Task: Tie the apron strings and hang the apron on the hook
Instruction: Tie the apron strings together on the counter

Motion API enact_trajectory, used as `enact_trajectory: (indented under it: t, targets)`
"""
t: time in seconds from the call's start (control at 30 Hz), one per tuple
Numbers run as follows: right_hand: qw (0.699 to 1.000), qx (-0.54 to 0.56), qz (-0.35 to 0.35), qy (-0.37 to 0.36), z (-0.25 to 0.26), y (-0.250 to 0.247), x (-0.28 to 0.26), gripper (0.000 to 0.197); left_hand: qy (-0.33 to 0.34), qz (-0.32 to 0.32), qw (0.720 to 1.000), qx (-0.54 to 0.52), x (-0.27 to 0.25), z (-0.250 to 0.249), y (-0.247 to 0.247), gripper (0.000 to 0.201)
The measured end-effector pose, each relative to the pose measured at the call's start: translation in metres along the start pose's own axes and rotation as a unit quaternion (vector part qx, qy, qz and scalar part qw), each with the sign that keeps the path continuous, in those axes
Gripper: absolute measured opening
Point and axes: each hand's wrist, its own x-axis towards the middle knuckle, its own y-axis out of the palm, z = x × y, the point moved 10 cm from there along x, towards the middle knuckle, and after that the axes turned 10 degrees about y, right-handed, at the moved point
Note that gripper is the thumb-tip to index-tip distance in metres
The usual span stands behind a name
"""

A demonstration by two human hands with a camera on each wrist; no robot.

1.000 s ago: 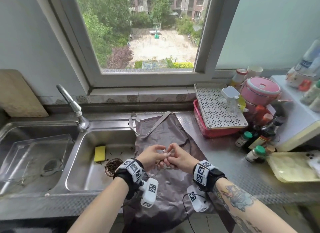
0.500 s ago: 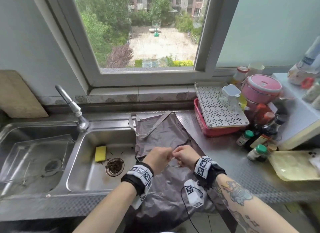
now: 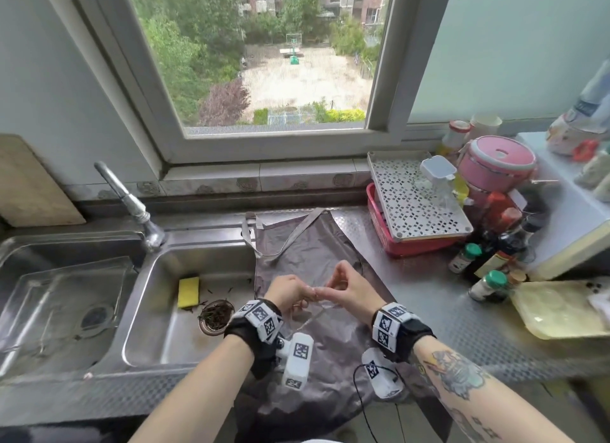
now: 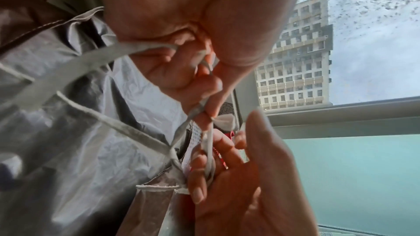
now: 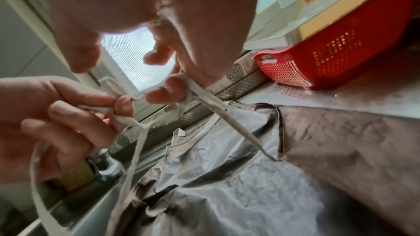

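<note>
Since half a second ago, both hands have lifted slightly off the apron, the right hand now raised with fingers arched. From the head view, the left hand meets it fingertip to fingertip over the apron, spread on the surface beside the sink.

Left wrist: left fingers pinch the strings.

Right wrist: right fingers pinch a string loop.

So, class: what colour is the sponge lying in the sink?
Yellow. The sponge shows best in the head view, in the sink near the drain.
</note>
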Motion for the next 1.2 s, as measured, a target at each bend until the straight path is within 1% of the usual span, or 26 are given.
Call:
enact_trajectory:
  t: [0.03,0.1,0.13,0.17,0.23,0.3,0.33,0.37,0.4,0.43,0.47,0.5,0.53,0.57,0.6,0.63,0.67,0.7,0.73,0.83,0.9,0.93,1.0,1.03,1.13,1.2]
  targets:
    - [0.999,-0.039,0.004,-0.009,0.003,0.003,-0.001,0.050,-0.007,0.000,1.000,-0.004,0.000,0.003,0.001,0.035]
    - [0.990,-0.141,0.003,-0.018,0.002,0.009,0.002,0.032,-0.018,0.012,1.000,0.000,0.002,0.008,0.003,0.032]
    - [0.985,-0.173,0.004,-0.024,-0.001,0.011,0.005,0.027,-0.022,0.013,1.000,-0.001,0.002,0.009,0.004,0.030]
    - [0.984,-0.179,0.008,-0.023,-0.004,0.011,0.005,0.026,-0.026,0.010,1.000,-0.005,0.002,0.010,0.004,0.031]
    - [0.991,-0.132,0.010,-0.004,-0.014,0.011,0.010,0.028,-0.035,0.022,0.999,-0.031,0.004,0.015,0.008,0.033]
    - [0.998,-0.052,0.017,0.040,-0.024,0.008,0.010,0.022,-0.044,0.033,0.998,-0.044,0.003,0.016,0.010,0.036]
    - [0.998,-0.027,0.009,0.062,-0.029,0.002,0.008,0.019,-0.047,0.025,0.998,-0.045,0.004,0.017,0.007,0.034]
    - [0.997,-0.020,-0.004,0.080,-0.034,-0.006,0.005,0.024,-0.049,0.009,0.998,-0.039,0.006,0.019,0.000,0.032]
    - [0.994,-0.029,-0.017,0.099,-0.046,-0.017,0.005,0.029,-0.049,-0.012,0.999,-0.019,0.009,0.021,-0.010,0.029]
    - [0.991,-0.063,-0.017,0.117,-0.058,-0.026,0.007,0.027,-0.051,-0.034,0.998,0.000,0.012,0.026,-0.021,0.028]
    - [0.986,-0.095,-0.010,0.138,-0.066,-0.036,0.005,0.020,-0.053,-0.048,0.997,0.019,0.013,0.029,-0.031,0.029]
    - [0.981,-0.102,0.012,0.167,-0.079,-0.042,0.007,0.016,-0.059,-0.051,0.996,0.034,0.016,0.034,-0.038,0.030]
    - [0.976,-0.082,0.039,0.196,-0.087,-0.042,0.008,0.013,-0.060,-0.047,0.996,0.046,0.018,0.036,-0.041,0.029]
    - [0.976,-0.082,0.040,0.200,-0.092,-0.044,0.012,0.013,-0.055,-0.042,0.995,0.065,0.020,0.038,-0.044,0.025]
    - [0.975,-0.095,0.023,0.197,-0.094,-0.047,0.018,0.015,-0.046,-0.033,0.993,0.100,0.021,0.035,-0.044,0.024]
    - [0.974,-0.132,-0.008,0.186,-0.092,-0.052,0.027,0.018,-0.035,-0.024,0.990,0.138,0.026,0.037,-0.046,0.035]
    - [0.970,-0.169,-0.035,0.173,-0.087,-0.056,0.033,0.023,-0.026,-0.023,0.985,0.171,0.029,0.037,-0.049,0.053]
    - [0.964,-0.198,-0.046,0.169,-0.080,-0.056,0.036,0.027,-0.025,-0.026,0.981,0.189,0.030,0.037,-0.053,0.064]
    - [0.959,-0.226,-0.040,0.166,-0.074,-0.051,0.043,0.027,-0.019,-0.034,0.979,0.198,0.032,0.036,-0.060,0.063]
    - [0.944,-0.276,-0.002,0.179,-0.057,-0.024,0.065,0.022,-0.007,-0.050,0.977,0.209,0.029,0.029,-0.075,0.026]
    - [0.937,-0.307,0.029,0.163,-0.037,0.007,0.084,0.025,-0.006,-0.057,0.975,0.213,0.030,0.034,-0.086,0.020]
    - [0.934,-0.319,0.037,0.155,-0.026,0.023,0.093,0.029,-0.009,-0.055,0.977,0.206,0.030,0.037,-0.089,0.016]
    - [0.937,-0.310,0.059,0.146,-0.011,0.056,0.113,0.040,-0.016,-0.044,0.979,0.197,0.037,0.053,-0.096,0.008]
    - [0.940,-0.302,0.072,0.139,-0.004,0.074,0.122,0.045,-0.014,-0.038,0.980,0.197,0.039,0.058,-0.099,0.008]
    - [0.942,-0.297,0.101,0.117,0.018,0.120,0.145,0.059,-0.003,-0.032,0.980,0.196,0.032,0.053,-0.108,0.020]
    - [0.947,-0.281,0.102,0.121,0.027,0.144,0.160,0.064,-0.007,-0.032,0.982,0.186,0.032,0.056,-0.119,0.018]
